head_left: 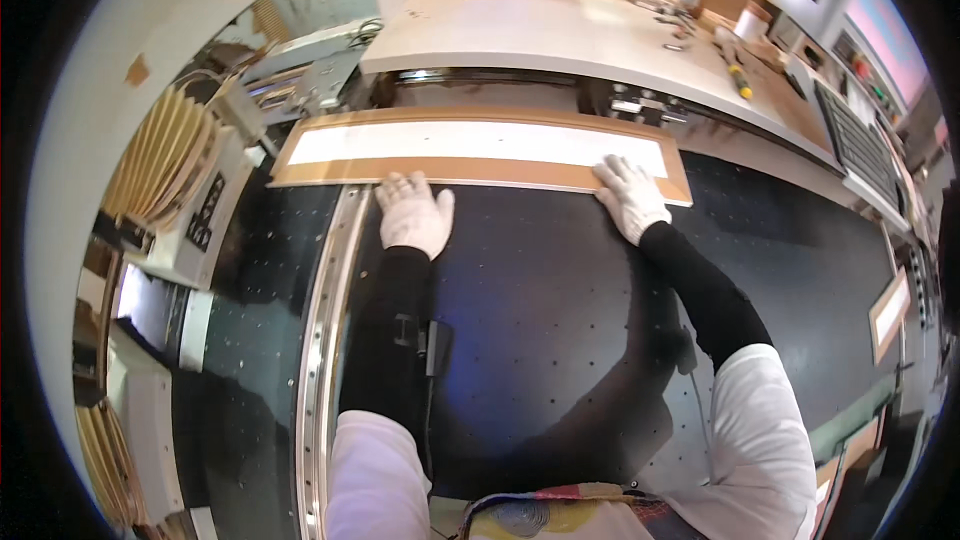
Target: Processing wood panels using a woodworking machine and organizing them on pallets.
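A long flat panel (420, 144), white in the middle with a brown border, lies crosswise at the far end of the black machine table. My left hand (413, 216), in a pale glove, rests its fingertips against the panel's near edge, thumb out to the side. Farther right, my right hand (630, 202), gloved the same way, lies with its fingers stretched over the near border and onto the white part. Neither hand is wrapped round anything. Black sleeves cover both forearms.
A metal rail (325, 340) runs along the black perforated table (540, 320). Beyond the panel stands a pale worktop (500, 25) with a yellow-ended tool (740, 80). A keyboard (862, 145) is at the right. Pleated hoses (160, 155) stand at the left; a small framed piece (888, 315) lies right.
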Available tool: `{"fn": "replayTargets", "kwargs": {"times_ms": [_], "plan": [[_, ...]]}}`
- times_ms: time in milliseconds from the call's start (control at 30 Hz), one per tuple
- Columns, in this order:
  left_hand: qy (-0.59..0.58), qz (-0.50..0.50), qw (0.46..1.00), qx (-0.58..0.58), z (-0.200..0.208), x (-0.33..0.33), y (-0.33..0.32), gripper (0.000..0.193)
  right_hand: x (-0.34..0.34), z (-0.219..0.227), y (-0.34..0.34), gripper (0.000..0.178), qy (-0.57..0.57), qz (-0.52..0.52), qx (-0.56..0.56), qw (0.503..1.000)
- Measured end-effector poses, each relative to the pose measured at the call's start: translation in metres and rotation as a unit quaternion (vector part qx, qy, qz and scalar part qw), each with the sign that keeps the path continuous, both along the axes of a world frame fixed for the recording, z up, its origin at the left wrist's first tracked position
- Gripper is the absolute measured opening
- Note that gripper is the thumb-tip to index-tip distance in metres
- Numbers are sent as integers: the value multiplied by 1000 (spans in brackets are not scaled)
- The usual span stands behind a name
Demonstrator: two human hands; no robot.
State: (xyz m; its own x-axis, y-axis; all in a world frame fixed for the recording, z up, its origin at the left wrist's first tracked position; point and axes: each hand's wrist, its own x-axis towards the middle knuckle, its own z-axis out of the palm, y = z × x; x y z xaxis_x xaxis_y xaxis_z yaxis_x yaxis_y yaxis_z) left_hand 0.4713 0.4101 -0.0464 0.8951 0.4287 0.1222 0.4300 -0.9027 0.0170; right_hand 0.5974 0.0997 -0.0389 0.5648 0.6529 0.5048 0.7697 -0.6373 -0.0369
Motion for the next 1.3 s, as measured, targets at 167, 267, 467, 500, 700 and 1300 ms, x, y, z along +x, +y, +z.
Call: {"fn": "replayTargets", "kwargs": {"times_ms": [167, 267, 467, 500, 700, 1300], "plan": [[-21, -26, 999, -29, 13, 9, -24, 64, 4, -5, -23, 40, 24, -65, -32, 997], [-121, -51, 991, -16, 0, -2, -2, 58, 1, -11, -8, 41, 9, -57, -10, 998], [-81, -17, 996, -30, 16, -26, -17, 52, -75, 38, 6, 32, 243, -184, 147, 941], [-116, -3, 993, -33, 12, -28, -22, 52, -93, 46, 1, 28, 233, -167, 47, 957], [-93, -71, 991, 57, 19, -123, -120, 42, -286, -9, -175, 59, 201, 202, 30, 958], [420, -751, 509, 34, -93, -164, -932, 46, -539, -56, -785, 39, 398, -555, 332, 650]]}}
